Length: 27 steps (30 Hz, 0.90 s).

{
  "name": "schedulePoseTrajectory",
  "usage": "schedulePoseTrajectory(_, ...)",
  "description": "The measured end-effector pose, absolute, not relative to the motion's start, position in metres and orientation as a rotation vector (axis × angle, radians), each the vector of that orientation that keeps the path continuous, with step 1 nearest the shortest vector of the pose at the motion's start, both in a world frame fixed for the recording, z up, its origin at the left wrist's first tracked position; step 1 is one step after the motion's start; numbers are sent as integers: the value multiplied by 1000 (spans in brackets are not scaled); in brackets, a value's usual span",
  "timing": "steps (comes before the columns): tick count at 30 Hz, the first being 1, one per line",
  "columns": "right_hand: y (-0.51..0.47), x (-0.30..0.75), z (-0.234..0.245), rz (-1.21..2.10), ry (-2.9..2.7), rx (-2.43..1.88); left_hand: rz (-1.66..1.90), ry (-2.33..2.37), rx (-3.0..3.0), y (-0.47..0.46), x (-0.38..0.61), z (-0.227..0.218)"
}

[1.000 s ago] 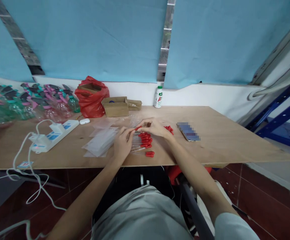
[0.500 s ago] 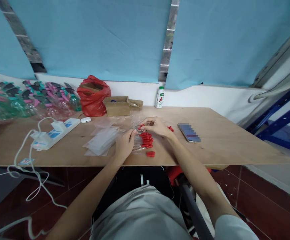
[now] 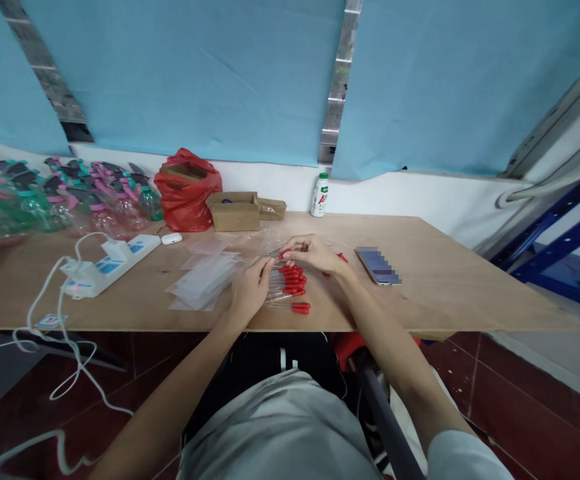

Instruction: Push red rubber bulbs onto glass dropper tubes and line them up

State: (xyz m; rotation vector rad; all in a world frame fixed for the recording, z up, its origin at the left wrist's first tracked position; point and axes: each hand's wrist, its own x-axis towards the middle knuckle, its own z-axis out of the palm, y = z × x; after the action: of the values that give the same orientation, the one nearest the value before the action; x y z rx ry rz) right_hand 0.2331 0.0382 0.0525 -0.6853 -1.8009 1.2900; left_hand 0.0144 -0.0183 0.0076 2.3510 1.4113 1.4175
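Your right hand (image 3: 315,253) pinches a red-tipped dropper (image 3: 285,254) at its bulb, beyond the row of droppers (image 3: 294,280) on the surface (image 3: 450,280). Your left hand (image 3: 251,287) is narrowed beside it; I can't tell its grip. Likely light, soft-bulbed, thin-stemmed and perhaps brittle, so favour the bulb. It seems to lie left-right, bulb rightward.

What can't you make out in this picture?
In the head view:
Red tip: partly hidden by the right hand.
Left hand: anything pinched is too small.
Cardboard box: bottom hidden by its front side.
Phone: screen blurred by pixelation.
Spray bottles: some cut by left edge.
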Motion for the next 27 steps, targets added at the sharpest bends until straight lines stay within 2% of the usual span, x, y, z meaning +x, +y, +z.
schedulePoseTrajectory(11, 37, 236, 52, 1434, -1738, -745, 1395, 1305, 2379, -19, 12, 11)
schedulePoseTrajectory(27, 37, 233, 48, 1445, -1746, -724, 1369, 1249, 2379, -20, 10, 11)
